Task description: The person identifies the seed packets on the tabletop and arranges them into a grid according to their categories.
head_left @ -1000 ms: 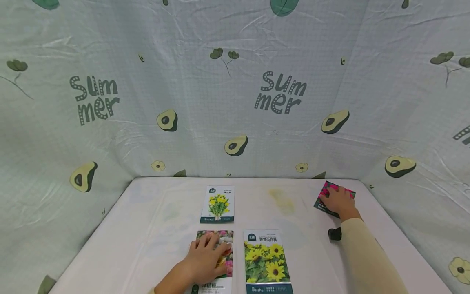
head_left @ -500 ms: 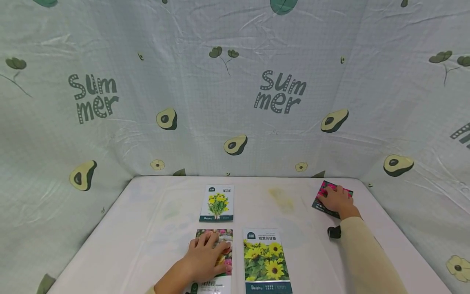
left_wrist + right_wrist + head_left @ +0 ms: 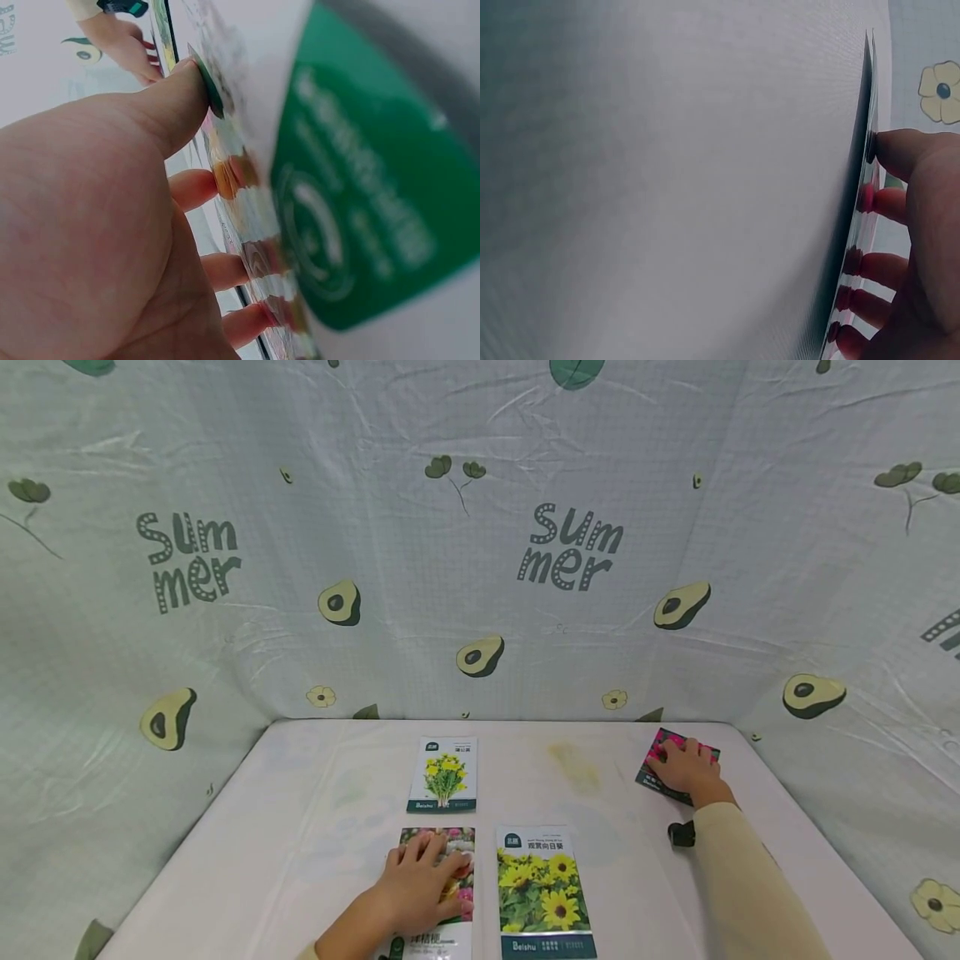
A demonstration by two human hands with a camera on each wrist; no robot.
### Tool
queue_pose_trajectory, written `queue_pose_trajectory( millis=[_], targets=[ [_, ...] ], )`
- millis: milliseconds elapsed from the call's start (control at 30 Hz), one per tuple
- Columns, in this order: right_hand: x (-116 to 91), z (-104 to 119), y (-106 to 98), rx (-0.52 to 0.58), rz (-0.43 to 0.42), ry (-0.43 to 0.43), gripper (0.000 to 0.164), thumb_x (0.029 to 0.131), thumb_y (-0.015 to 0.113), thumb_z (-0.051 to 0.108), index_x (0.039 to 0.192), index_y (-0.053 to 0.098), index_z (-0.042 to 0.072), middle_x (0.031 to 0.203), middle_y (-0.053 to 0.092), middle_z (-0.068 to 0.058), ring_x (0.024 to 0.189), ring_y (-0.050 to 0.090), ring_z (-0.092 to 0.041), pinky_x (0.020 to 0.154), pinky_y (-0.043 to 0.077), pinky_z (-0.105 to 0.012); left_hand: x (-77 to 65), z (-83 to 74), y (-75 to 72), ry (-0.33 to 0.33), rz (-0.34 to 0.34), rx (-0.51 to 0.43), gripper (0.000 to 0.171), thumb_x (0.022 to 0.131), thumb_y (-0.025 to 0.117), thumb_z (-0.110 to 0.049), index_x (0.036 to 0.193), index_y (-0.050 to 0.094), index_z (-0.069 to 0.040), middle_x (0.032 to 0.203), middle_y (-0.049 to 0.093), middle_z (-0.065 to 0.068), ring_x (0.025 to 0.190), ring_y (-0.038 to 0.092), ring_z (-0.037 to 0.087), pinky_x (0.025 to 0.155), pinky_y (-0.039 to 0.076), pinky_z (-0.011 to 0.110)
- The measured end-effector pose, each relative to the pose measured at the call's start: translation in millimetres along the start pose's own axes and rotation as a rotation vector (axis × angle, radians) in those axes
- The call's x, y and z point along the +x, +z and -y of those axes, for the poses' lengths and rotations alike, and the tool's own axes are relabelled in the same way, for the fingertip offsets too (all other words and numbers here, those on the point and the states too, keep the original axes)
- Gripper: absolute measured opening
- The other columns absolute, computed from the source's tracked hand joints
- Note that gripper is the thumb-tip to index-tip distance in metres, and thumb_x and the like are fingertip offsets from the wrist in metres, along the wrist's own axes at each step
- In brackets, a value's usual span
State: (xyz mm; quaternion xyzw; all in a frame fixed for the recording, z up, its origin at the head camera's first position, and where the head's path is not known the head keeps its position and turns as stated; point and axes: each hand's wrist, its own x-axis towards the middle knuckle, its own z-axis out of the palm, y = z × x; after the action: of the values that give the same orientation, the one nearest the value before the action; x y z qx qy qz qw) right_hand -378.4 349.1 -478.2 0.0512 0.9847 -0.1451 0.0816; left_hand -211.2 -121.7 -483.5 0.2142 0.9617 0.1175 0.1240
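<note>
My left hand [image 3: 412, 893] rests on a seed packet [image 3: 447, 935] with pink and orange flowers at the near middle of the table. Its thumb and fingers are spread and touch the packet's face in the left wrist view. Far to the right, my right hand [image 3: 688, 770] rests on a smaller dark packet [image 3: 655, 774] with bright pink flowers, lying at a slant near the back corner. The right fingertips [image 3: 889, 202] touch that packet's face. Beside the left hand lies a sunflower packet [image 3: 546, 893]. Behind it is a white packet [image 3: 450, 777] with yellow flowers.
The white table [image 3: 300, 827] ends at a hanging cloth [image 3: 405, 543] printed with avocados and "summer" at the back and both sides. A black wrist device [image 3: 682, 835] sits by the right sleeve [image 3: 750, 877]. A yellowish stain marks the tabletop.
The right hand and the packet beneath it have shifted very slightly left. The left hand and the other packets stay where they were.
</note>
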Motion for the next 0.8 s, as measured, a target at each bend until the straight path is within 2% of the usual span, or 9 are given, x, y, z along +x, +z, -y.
queue_pose_trajectory(
  millis=[533,800],
  targets=[
    [-2.1,2.8,-2.5,-0.003,0.008,0.004,0.071,0.105,0.044,0.047,0.154,0.032,-0.003,0.151,0.014,-0.044,0.140,0.015,-0.066,0.111,0.017,-0.079,0.0,1.3,1.0,0.011,-0.018,0.018,0.063,0.092,0.061,-0.066,0.147,0.052,-0.036,0.157,0.041,0.012,0.148,0.030,0.044,0.105,0.031,0.072],
    [-2.9,3.8,0.4,0.004,-0.004,0.009,0.069,0.105,0.045,0.045,0.152,0.033,-0.004,0.151,0.015,-0.043,0.140,0.016,-0.065,0.112,0.017,-0.079,-1.5,-3.5,-5.3,-0.012,0.013,-0.003,0.063,0.093,0.063,-0.063,0.147,0.053,-0.033,0.158,0.040,0.012,0.149,0.028,0.044,0.107,0.029,0.072]
  ],
)
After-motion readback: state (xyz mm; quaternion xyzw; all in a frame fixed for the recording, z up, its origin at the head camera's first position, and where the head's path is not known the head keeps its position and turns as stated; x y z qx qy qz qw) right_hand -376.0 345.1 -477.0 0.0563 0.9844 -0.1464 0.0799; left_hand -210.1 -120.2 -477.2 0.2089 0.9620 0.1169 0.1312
